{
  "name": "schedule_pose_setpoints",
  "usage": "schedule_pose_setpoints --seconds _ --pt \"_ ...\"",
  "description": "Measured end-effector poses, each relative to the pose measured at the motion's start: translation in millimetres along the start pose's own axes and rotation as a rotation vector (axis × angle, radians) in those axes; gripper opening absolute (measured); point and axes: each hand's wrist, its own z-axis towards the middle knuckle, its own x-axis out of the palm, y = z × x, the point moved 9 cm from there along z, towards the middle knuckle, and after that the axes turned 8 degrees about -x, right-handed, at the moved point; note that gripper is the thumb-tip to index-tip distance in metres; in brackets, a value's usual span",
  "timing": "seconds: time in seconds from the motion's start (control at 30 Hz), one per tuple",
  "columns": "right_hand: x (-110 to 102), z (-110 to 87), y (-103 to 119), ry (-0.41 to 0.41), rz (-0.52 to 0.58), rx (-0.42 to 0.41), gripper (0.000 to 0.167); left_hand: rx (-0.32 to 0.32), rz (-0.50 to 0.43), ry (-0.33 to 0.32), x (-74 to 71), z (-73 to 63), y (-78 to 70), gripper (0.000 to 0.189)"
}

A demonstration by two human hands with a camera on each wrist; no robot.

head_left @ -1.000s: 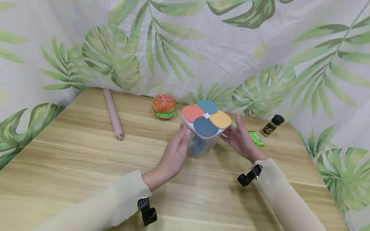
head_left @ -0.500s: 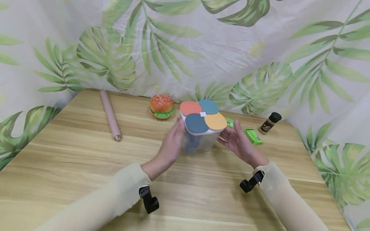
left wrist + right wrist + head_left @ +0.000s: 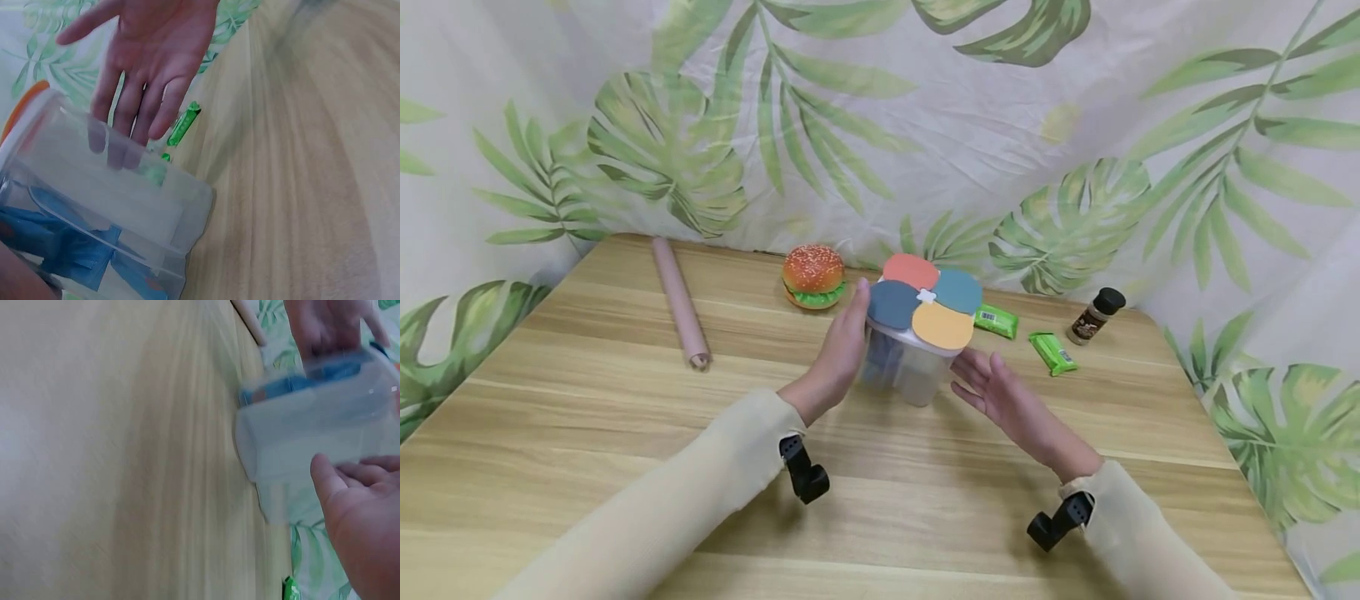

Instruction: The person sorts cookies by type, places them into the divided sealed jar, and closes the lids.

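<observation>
A clear plastic storage container (image 3: pixel 917 375) with a petal-shaped lid (image 3: pixel 927 296) in red, teal, yellow and dark blue stands in front of me. Blue packets (image 3: pixel 75 250) show through one of its compartments; the compartment facing the right hand looks clear. My left hand (image 3: pixel 842 346) lies along the container's left side, thumb up beside the lid, its other fingers mostly hidden behind the wall. At the right side, my right hand (image 3: pixel 1011 404) has its palm turned to the container and its fingers extended, fingertips close to the wall.
A toy hamburger (image 3: pixel 814 277) sits behind the container to the left, and a pinkish rolled sheet (image 3: pixel 679 302) lies farther left. Two green packets (image 3: pixel 997 322) and a black-capped seasoning bottle (image 3: pixel 1096 317) are to the right. A leaf-print curtain (image 3: pixel 820 125) backs the wooden table (image 3: pixel 887 517).
The container has turned clockwise as seen from above, its red petal going from left to back. My right hand has moved down, and the green packets show more fully.
</observation>
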Motion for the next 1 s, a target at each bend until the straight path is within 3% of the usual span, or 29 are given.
schedule_pose_setpoints --seconds 0.37,0.67,0.77,0.9,1.0 --pt "23 -7.6 6 0.026 -0.021 -0.042 0.083 -0.035 -0.031 0.097 -0.1 17.3 -2.5 0.078" --pt "26 -9.6 5 0.011 -0.036 -0.049 0.082 -0.046 -0.041 0.103 -0.4 22.3 -0.9 0.077" --pt "24 -9.7 3 -0.005 -0.065 -0.039 0.080 -0.036 -0.002 0.081 -2.8 22.7 -1.1 0.077" --pt "13 -11.0 2 -0.059 -0.194 -0.020 0.073 0.070 0.111 -0.018 -12.8 19.8 -12.2 0.071" --pt "3 -12.6 6 -0.097 -0.318 -0.012 0.068 0.244 0.216 -0.088 -19.4 12.0 -31.7 0.060"
